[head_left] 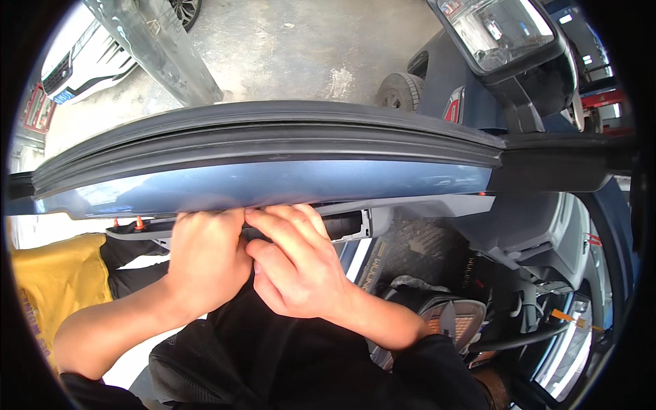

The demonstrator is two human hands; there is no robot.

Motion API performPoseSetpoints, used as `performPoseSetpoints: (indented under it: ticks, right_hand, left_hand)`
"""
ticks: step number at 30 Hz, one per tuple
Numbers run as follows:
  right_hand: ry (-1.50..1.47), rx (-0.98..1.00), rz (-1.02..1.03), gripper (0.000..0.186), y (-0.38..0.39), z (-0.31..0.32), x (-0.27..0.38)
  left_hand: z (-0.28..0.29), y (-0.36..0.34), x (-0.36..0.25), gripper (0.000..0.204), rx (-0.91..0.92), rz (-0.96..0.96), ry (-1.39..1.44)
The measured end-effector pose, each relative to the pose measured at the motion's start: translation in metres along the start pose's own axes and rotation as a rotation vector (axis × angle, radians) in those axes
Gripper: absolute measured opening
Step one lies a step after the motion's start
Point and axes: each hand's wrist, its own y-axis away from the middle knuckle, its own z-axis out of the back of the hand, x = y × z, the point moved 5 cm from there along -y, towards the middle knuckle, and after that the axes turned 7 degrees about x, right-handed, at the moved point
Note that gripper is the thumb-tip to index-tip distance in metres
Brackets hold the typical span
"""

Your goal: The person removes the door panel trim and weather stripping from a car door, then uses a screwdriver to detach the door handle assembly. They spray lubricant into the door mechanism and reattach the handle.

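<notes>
A blue car door (287,184) crosses the view, its window-slot rubber seal (273,143) on top. Along its near side a grey door trim panel (403,206) stands partly off the metal, and orange clips (140,223) show at its left end. My left hand (208,256) is closed in a fist at the panel's upper edge, knuckles up. Against it, my right hand (297,256) is curled, its fingertips at the door's lower blue edge beside my left thumb. What the fingers grip is hidden behind the hands.
A side mirror (509,41) juts out at the upper right. A person in a yellow shirt (58,280) is close on the left. The cabin with a seat (451,318) and steering wheel (519,342) lies to the right. Beyond the door are a grey post (160,51) and a white car (85,58).
</notes>
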Motion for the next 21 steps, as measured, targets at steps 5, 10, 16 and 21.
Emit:
performPoseSetpoints:
  ticks: [5,10,16,21]
  right_hand:
    - [-0.016,-0.002,0.004,0.024,0.002,0.004,-0.002]
    - [-0.012,0.013,-0.044,0.026,0.003,0.005,-0.006]
    - [0.099,-0.042,-0.031,0.023,0.011,0.011,0.008]
    - [0.269,-0.35,-0.205,0.015,0.055,0.046,-0.002]
  left_hand:
    - [-0.001,-0.002,-0.006,0.02,0.043,0.079,-0.01]
    - [0.009,0.001,-0.009,0.013,-0.013,-0.055,-0.037]
    - [0.025,0.056,0.007,0.038,-0.283,-0.111,-0.283]
    - [0.017,0.046,0.032,0.026,-0.389,-0.135,-0.29]
